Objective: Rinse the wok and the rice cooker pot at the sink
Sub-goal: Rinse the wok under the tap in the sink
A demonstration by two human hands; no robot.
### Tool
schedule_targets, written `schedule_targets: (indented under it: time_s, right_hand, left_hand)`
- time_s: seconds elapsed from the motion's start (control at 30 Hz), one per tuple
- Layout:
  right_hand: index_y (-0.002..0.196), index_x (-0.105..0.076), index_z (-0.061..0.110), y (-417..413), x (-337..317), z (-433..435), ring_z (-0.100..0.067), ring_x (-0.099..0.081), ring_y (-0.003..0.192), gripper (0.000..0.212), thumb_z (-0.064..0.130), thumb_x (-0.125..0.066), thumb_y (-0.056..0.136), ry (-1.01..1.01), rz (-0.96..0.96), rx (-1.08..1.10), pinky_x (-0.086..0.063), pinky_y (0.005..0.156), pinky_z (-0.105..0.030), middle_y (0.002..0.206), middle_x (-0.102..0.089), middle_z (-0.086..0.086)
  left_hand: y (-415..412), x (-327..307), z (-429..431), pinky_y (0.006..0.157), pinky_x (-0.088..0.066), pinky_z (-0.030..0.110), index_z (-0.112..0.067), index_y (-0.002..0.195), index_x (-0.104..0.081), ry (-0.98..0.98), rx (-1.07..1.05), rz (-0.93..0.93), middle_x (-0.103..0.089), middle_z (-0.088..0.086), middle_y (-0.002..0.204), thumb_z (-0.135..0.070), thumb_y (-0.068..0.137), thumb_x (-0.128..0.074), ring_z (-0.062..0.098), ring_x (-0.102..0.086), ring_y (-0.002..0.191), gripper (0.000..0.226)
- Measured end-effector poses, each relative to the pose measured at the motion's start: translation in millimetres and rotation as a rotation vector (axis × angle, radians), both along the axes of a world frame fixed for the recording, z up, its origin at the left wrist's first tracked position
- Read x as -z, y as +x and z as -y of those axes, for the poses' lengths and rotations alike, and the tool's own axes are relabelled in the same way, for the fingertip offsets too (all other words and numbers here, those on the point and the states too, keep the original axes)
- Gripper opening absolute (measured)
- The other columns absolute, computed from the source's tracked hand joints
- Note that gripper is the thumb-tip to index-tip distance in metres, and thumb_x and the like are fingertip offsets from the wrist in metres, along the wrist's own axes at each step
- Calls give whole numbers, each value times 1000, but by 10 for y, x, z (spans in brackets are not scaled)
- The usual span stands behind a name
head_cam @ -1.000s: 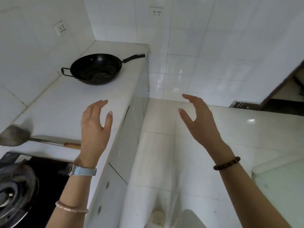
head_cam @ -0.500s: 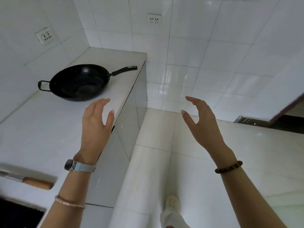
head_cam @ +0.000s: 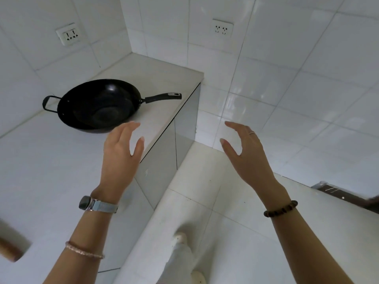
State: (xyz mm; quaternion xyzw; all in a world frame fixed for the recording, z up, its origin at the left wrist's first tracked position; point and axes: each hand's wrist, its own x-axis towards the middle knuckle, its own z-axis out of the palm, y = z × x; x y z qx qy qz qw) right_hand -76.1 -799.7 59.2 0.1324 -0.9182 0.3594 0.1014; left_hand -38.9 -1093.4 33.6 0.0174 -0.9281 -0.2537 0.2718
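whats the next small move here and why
Probably reach both hands forward to the wok: the right hand to its long handle, the left hand to the loop handle. Both hands hover open and empty short of it, and the wok sits untouched on the counter.

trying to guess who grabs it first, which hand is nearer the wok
Left. The left hand hovers open just in front of the wok, near its rim. The right hand is off the counter, out over the floor.
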Motion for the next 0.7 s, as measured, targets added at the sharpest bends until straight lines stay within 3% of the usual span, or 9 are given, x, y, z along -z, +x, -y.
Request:
schedule_targets:
  time_s: [0.17,0.33,0.5,0.7]
  right_hand:
    - [137,-44,29,-741,99,159,0,-40,121,40,37,-50,97,3,-6,-51,-32,107,-29,136,-49,12]
    - [137,-44,30,-1524,117,416,-7,-42,125,41,36,-50,97,18,20,-116,-30,105,-27,135,-48,12]
    - [138,-43,29,-2214,32,741,-6,-41,123,42,35,-50,97,3,32,-174,-28,101,-21,135,-48,12]
    - [138,-43,29,-2898,4,1084,-8,-41,126,41,34,-50,97,-16,53,-261,-30,108,-28,137,-47,10]
  left_hand:
    - [-616,94,69,109,-33,37,-10,134,-52,12,-60,62,-53,10,135,-18,97,-55,26,-45,127,38]
    - [-1337,146,240,108,-35,39,-12,134,-52,33,-106,64,-54,7,134,-20,97,-54,23,-46,126,38]
    - [-1935,54,421,107,-31,30,-9,132,-55,37,-126,53,-55,8,132,-18,96,-55,23,-47,124,37]
    - [-2434,-37,609,110,-36,40,-11,133,-55,40,-171,56,-55,6,135,-21,96,-54,23,-45,128,38]
